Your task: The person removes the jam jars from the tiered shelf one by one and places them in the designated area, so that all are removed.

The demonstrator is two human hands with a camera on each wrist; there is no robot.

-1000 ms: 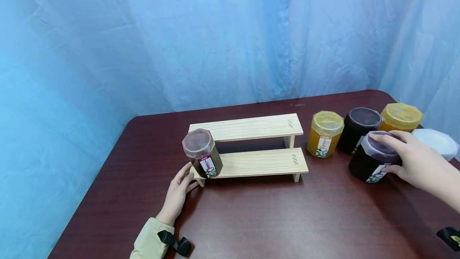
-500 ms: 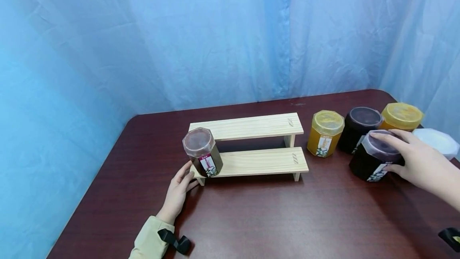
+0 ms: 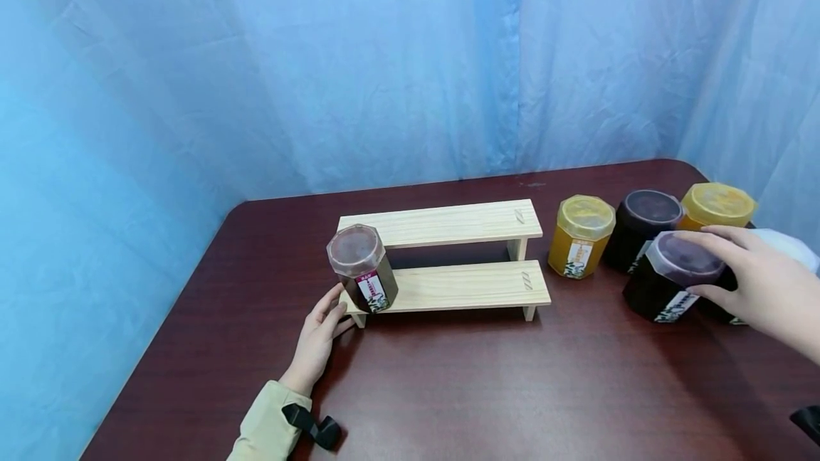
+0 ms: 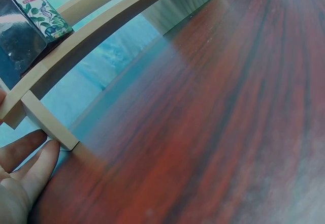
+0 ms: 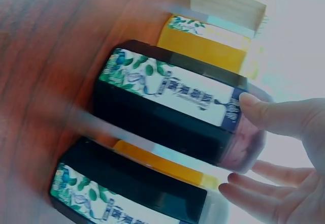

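Note:
On the left, my left hand point(image 3: 317, 336) touches the left end of the lower step of a pale wooden two-step shelf point(image 3: 468, 287). In the left wrist view its fingers point(image 4: 43, 165) lie relaxed by the shelf's leg. A brown jar point(image 3: 365, 272) with a clear lid stands on that step. My right hand point(image 3: 759, 283) is at a dark jar point(image 3: 650, 290) on the table, thumb beside its lid. In the right wrist view the thumb touches this labelled jar point(image 5: 167, 122), while the other fingers are spread away from the lid. Another dark jar point(image 5: 127, 188) stands alongside.
A yellow jar point(image 3: 579, 240), a dark jar point(image 3: 643, 223) and a second yellow jar point(image 3: 717, 205) stand behind the right hand's jar. A white lid point(image 3: 791, 247) shows partly behind the hand. The brown table point(image 3: 448, 390) ends at blue curtains point(image 3: 384, 77).
My right hand has shifted right, its fingers loosening from the dark jar's lid; the jar stays in place. The left hand and the shelf have not visibly moved.

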